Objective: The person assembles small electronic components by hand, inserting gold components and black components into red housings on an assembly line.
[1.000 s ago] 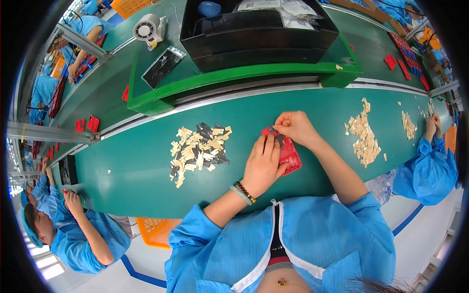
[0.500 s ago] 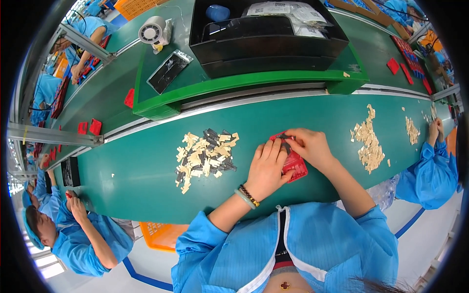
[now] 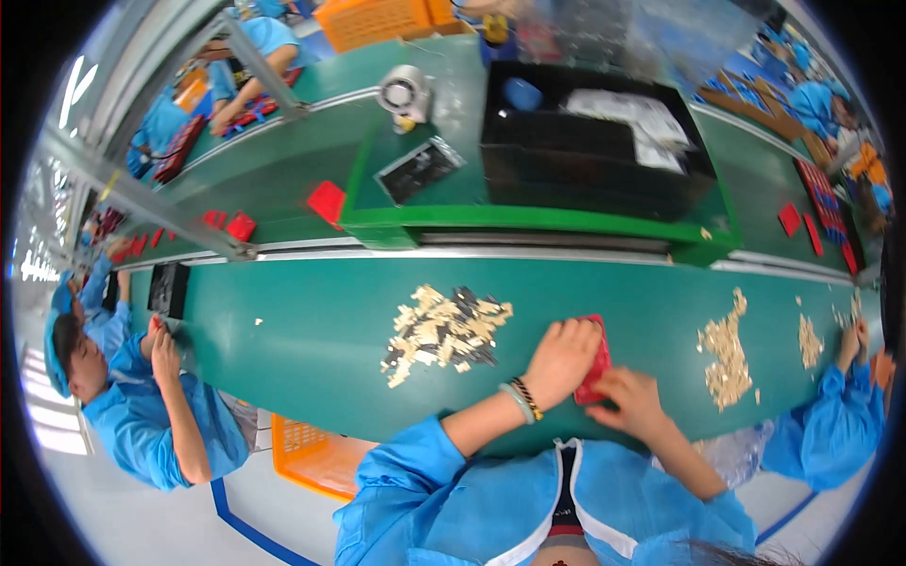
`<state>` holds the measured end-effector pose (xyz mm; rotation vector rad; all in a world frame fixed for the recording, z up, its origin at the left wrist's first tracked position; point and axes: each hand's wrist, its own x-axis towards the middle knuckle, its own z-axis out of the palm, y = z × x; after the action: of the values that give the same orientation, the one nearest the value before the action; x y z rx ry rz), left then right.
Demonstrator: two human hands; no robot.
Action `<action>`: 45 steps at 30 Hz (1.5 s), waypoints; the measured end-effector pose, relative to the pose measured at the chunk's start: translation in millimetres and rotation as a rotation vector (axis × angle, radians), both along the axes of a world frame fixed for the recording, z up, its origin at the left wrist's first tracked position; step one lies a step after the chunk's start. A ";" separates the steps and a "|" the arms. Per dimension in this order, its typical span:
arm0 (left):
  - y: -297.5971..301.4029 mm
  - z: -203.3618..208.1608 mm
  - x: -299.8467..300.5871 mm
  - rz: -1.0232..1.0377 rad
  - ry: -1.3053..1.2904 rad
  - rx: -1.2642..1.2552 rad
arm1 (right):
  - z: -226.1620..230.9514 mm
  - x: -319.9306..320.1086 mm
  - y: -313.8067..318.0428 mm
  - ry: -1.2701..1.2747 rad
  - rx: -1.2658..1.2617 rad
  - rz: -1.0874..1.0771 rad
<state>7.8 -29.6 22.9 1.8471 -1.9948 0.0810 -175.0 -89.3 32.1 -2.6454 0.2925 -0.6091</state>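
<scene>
A flat red plastic case lies on the green table in front of me. My left hand rests over its left side, fingers bent across the upper part and gripping it. At the lower right of the case is my right hand, a little blurred, its curled fingers and thumb closing on the lower end. Both hands partly cover the case, so its inside cannot be made out. To the left of my hands spreads a pile of small cream and dark grey flat pieces.
A heap of cream pieces lies to the right. Beyond the metal rail, a green raised shelf carries a black bin, a small white fan and a bagged dark panel. Co-workers sit at both sides; an orange crate stands below.
The view has shifted, so the table sits lower and farther right. My right hand has moved from the top of the red case to its lower end; my left hand stays on its left side.
</scene>
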 end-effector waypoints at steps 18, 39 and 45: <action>-18.9 -2.7 1.0 -0.036 -0.013 0.042 | -9.6 -4.6 13.1 0.039 -0.062 -0.089; 76.8 -7.3 128.8 0.522 0.285 -0.253 | 3.9 115.1 -14.1 0.062 -0.007 -0.072; 88.4 -0.3 125.0 0.575 0.484 -0.299 | -8.3 40.9 -2.1 0.066 0.021 -0.147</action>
<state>132.8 58.8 22.5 1.9474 -1.0380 0.0825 -134.0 -91.4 23.8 -2.6435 0.5133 -0.5617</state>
